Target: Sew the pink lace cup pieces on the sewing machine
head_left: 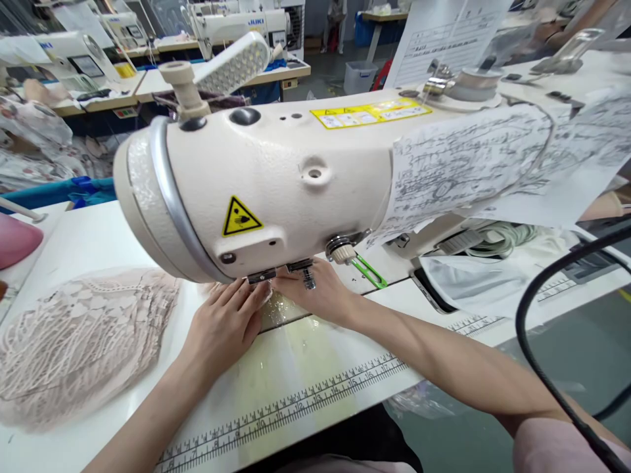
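Note:
A cream sewing machine head (276, 177) spans the view, above both hands. My left hand (227, 322) lies palm down at the left of the needle area, its fingers stretched forward on a small piece of pale fabric (267, 293). My right hand (315, 289) is close by on the right, by the metal presser parts (309, 276); its fingertips are hidden behind them. Whether the right fingers pinch the fabric does not show. On the table to the left lies a pile of pale pink lace pieces (89, 341).
A printed ruler strip (296, 404) runs along the table's front edge. A bright green slotted strip (369, 270) lies right of the needle area. Handwritten paper (458, 164) covers the machine arm. A black cable (525, 322) loops at right. Other sewing machines (241, 29) stand behind.

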Action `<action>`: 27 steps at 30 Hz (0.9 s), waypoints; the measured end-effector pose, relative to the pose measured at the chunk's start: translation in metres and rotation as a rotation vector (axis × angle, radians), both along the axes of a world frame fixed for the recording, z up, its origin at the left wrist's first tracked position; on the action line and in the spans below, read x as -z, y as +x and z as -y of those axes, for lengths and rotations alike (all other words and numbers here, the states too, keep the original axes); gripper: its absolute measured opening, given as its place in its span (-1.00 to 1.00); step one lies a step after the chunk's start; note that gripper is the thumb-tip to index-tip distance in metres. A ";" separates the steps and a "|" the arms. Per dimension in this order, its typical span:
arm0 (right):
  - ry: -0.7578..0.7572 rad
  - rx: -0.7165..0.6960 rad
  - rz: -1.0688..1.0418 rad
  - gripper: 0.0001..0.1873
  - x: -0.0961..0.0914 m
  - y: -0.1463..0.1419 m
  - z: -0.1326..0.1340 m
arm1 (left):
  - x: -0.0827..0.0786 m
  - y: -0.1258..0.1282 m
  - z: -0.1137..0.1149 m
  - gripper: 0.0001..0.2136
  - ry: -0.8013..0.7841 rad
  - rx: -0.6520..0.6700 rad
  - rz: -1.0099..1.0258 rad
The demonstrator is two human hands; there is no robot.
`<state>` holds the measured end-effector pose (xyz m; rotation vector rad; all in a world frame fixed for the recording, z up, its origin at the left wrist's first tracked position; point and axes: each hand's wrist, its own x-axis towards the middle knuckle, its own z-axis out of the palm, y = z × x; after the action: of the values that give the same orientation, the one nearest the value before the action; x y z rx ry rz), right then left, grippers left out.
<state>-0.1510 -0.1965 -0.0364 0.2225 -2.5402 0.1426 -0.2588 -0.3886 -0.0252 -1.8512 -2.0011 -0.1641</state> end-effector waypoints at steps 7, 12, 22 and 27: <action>0.003 0.020 -0.100 -0.79 0.002 0.000 0.000 | -0.004 0.002 -0.001 -0.65 0.033 0.044 -0.050; -0.045 -0.034 -0.195 -0.79 0.000 0.007 0.003 | -0.010 0.004 -0.002 -0.72 0.084 0.151 -0.057; -0.139 -0.027 -0.031 -0.83 0.005 0.010 0.008 | -0.004 0.002 0.000 -0.75 0.107 0.131 -0.029; -0.133 -0.029 -0.047 -0.83 0.005 0.010 0.010 | -0.004 0.001 0.000 -0.75 0.089 0.088 -0.022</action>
<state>-0.1409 -0.2063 -0.0414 0.2074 -2.4706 0.3128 -0.2575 -0.3889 -0.0212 -1.8773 -1.8680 -0.2526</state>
